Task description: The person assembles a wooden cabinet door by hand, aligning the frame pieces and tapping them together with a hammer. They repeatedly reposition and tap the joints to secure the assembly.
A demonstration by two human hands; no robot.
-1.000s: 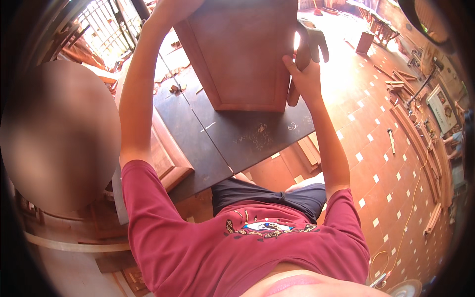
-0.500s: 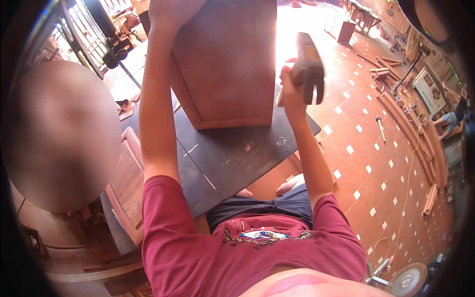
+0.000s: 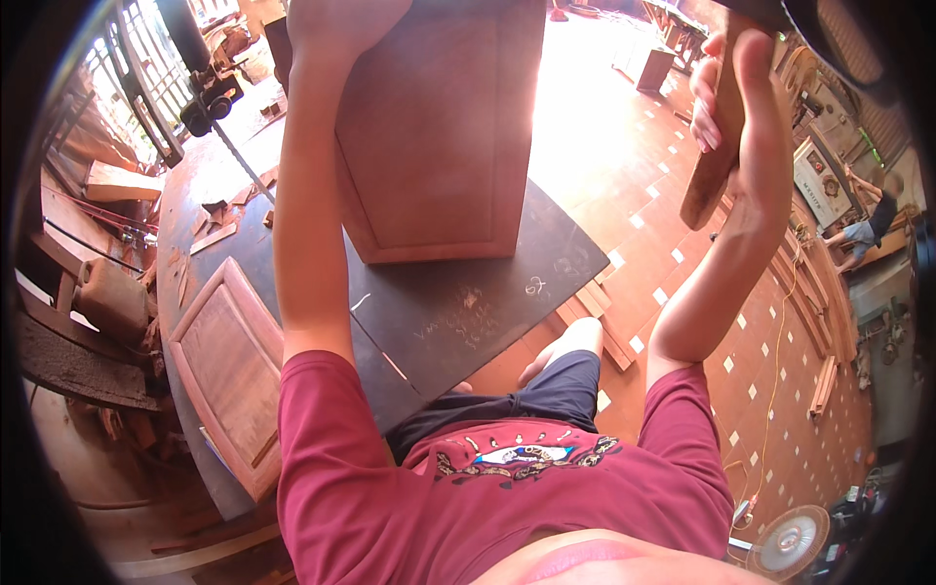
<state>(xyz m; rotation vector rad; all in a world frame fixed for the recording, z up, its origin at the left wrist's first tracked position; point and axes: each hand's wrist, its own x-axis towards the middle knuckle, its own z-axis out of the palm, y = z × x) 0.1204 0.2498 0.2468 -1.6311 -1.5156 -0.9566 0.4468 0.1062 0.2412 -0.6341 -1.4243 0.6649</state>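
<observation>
A reddish-brown wooden cabinet door (image 3: pixel 439 156) with a raised panel stands upright on the dark tabletop (image 3: pixel 439 336). My left hand (image 3: pixel 346 29) grips its upper left side, with the fingertips partly cut off by the top of the picture. Out to the right of the door, my right hand (image 3: pixel 746 97) is raised, closed around the wooden handle of a claw hammer (image 3: pixel 714 175). The hammer's dark head is at the top edge, hardly visible, and apart from the door.
Another panelled door (image 3: pixel 229 375) lies on the table at left, near wood scraps (image 3: pixel 214 237). A machine post (image 3: pixel 210 107) stands behind. On the tiled floor are long boards (image 3: pixel 795 292), a yellow cord (image 3: pixel 783 341) and a fan (image 3: pixel 788 541). Another person (image 3: pixel 868 229) crouches far right.
My right hand has swung the hammer up and right, away from the door. The door has shifted slightly left and down in view, still held by my left hand.
</observation>
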